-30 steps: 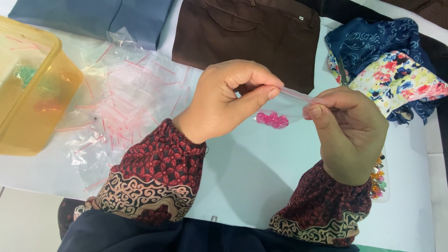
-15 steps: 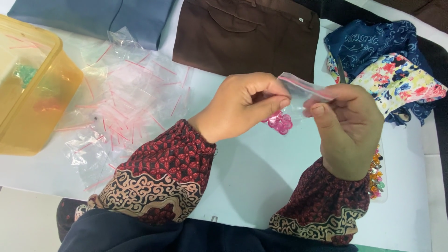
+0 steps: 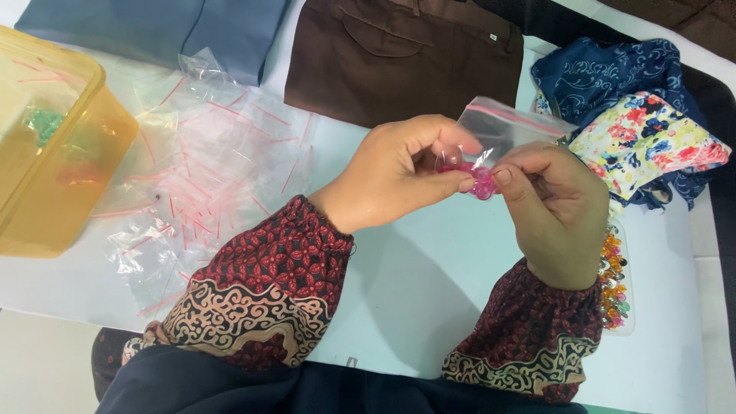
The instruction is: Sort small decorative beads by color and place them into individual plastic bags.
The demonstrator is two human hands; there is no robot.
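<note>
My left hand [image 3: 402, 172] and my right hand [image 3: 556, 211] meet above a white table [image 3: 414, 284], both pinching a small clear zip bag [image 3: 502, 130] with a red strip along its top. Several pink beads [image 3: 481, 182] sit bunched at the bag's lower end, right between my fingertips. The bag's open upper part sticks up and to the right above my right hand. Both wrists wear dark red patterned sleeves.
A heap of empty clear zip bags [image 3: 203, 165] lies left of my hands. A yellow translucent box [image 3: 54, 146] stands at the far left. Folded blue cloth [image 3: 161, 31], brown cloth [image 3: 402, 54] and floral fabrics [image 3: 636, 130] lie along the back. Mixed coloured beads [image 3: 613, 276] lie by my right wrist.
The bag has turned from lying stretched flat between my hands to standing tilted upward. The pink beads have slid into one bunch at my fingertips, and my hands have closed together.
</note>
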